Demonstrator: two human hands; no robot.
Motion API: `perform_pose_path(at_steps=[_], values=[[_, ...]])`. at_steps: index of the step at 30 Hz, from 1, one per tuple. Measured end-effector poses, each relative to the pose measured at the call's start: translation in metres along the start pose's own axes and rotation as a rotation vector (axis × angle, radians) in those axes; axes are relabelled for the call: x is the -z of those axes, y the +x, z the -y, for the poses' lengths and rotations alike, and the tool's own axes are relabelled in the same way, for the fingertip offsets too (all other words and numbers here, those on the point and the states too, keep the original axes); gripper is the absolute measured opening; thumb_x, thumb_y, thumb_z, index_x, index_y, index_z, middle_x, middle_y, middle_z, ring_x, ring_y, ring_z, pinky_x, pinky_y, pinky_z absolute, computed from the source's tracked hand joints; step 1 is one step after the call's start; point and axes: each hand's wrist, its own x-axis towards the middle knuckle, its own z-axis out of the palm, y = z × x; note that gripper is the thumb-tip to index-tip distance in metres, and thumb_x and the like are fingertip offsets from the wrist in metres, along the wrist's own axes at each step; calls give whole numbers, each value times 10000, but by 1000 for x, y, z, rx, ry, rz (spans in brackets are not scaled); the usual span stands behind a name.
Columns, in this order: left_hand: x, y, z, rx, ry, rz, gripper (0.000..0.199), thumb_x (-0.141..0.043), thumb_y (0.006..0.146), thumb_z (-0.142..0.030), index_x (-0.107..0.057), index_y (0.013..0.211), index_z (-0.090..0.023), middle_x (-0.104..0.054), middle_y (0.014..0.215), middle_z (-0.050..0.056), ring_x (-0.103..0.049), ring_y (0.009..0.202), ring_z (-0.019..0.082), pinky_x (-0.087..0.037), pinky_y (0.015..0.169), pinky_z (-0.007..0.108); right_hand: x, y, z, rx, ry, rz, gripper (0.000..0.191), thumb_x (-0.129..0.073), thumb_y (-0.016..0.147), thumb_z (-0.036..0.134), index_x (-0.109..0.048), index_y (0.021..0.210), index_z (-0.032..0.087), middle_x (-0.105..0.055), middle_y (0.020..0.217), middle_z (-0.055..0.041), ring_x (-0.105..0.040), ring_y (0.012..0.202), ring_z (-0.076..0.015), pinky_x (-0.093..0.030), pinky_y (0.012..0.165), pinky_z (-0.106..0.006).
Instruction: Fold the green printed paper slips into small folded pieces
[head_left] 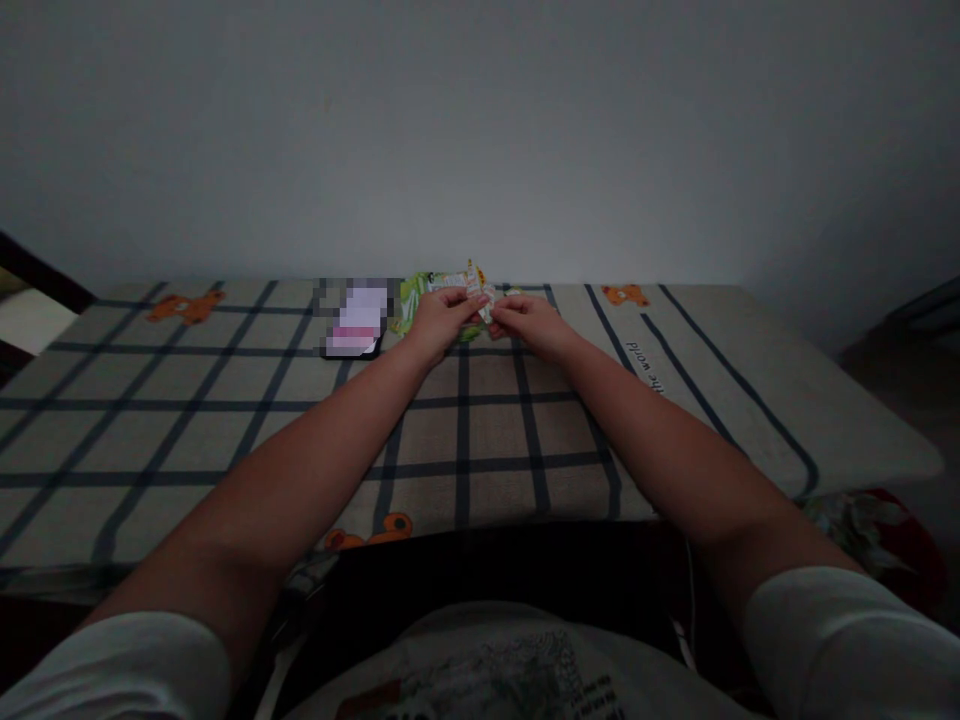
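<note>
My left hand [442,315] and my right hand [525,322] meet near the far edge of the table. Between their fingertips is a small crinkled wrapper [484,300], white with yellow and red print, pinched from both sides. Behind and under my left hand lies a green printed plastic packet [415,292]. Its right part is hidden by the fingers and the wrapper. Whatever the wrapper may contain cannot be made out.
A phone [360,318] with a lit, blurred screen lies left of the packet. The checked tablecloth [225,430] with bear prints covers the table, which meets a plain wall [480,130] at the back. A red item [892,540] with something pale in it sits below the table's right edge.
</note>
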Motion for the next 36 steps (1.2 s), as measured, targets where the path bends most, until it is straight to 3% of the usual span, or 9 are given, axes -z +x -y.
perform_pose_path(at_steps=[6, 12, 20, 32, 36], values=[[-3, -2, -1, -48, 64, -29, 291, -804, 698, -439, -726, 750, -164, -670, 698, 15, -573, 619, 108, -468, 595, 230, -1, -2, 2, -38, 28, -14, 140, -765, 746, 258, -672, 787, 161, -682, 695, -3, -620, 622, -100, -546, 695, -271], [-3, -7, -6, -94, 131, -56, 262, -780, 736, -418, -717, 731, -164, -647, 656, 9, -573, 599, 114, -475, 606, 250, -1, -5, 5, -61, 36, 4, 139, -742, 779, 284, -687, 811, 161, -691, 703, -7, -632, 649, -101, -549, 696, -257], [-6, -9, -10, -74, 51, 75, 351, -774, 688, -318, -699, 988, -152, -733, 964, 76, -670, 843, 182, -548, 773, 329, 2, -5, 10, -55, 58, -17, 189, -788, 760, 329, -687, 782, 170, -697, 692, 0, -630, 618, -91, -551, 656, -232], [-6, -8, -11, 5, 27, 73, 355, -759, 662, -254, -698, 993, -144, -740, 984, 77, -680, 866, 185, -543, 809, 333, 5, -5, 9, -104, 76, 4, 122, -771, 768, 265, -705, 763, 162, -711, 701, -18, -651, 641, -102, -562, 679, -237], [-5, -8, -11, 1, 23, 79, 295, -765, 651, -234, -707, 923, -139, -737, 902, 56, -667, 784, 156, -538, 783, 311, 6, -3, 6, -90, 72, 18, 127, -770, 768, 272, -708, 775, 162, -714, 709, -20, -652, 633, -104, -560, 673, -246]])
